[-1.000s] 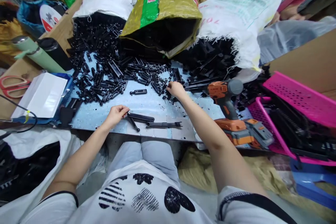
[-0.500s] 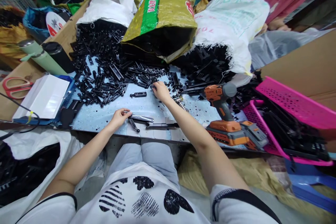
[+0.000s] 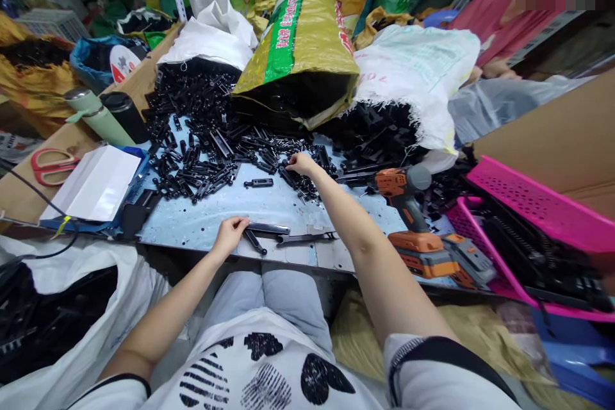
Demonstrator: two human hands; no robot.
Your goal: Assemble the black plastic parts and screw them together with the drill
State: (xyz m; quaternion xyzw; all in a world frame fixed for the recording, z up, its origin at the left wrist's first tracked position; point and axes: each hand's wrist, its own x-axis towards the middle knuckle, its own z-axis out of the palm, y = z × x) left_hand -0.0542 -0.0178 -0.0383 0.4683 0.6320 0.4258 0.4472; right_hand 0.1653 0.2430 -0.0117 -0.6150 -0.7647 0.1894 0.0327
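Observation:
My left hand (image 3: 232, 232) rests at the near edge of the light blue worktop (image 3: 216, 214), its fingers pinched on the left end of a long black plastic bar (image 3: 268, 229). A second long black part (image 3: 305, 238) lies just right of that bar. My right hand (image 3: 300, 163) reaches farther out, fingers curled down into the heap of small black plastic parts (image 3: 211, 150); what it grips there is hidden. One single black part (image 3: 258, 183) lies apart on the bare worktop between my hands.
An orange cordless drill (image 3: 408, 205) stands right of my right arm. Open sacks, white (image 3: 206, 45), yellow-green (image 3: 302, 38) and white (image 3: 413, 77), spill black parts at the back. Pink baskets (image 3: 533, 198) lie right; a white box (image 3: 93, 182), flasks (image 3: 100, 116) and red scissors (image 3: 50, 164) left.
My right hand has moved left from the pile's right edge near the drill and then a little farther out into the heap. My left hand kept its grip on the bar.

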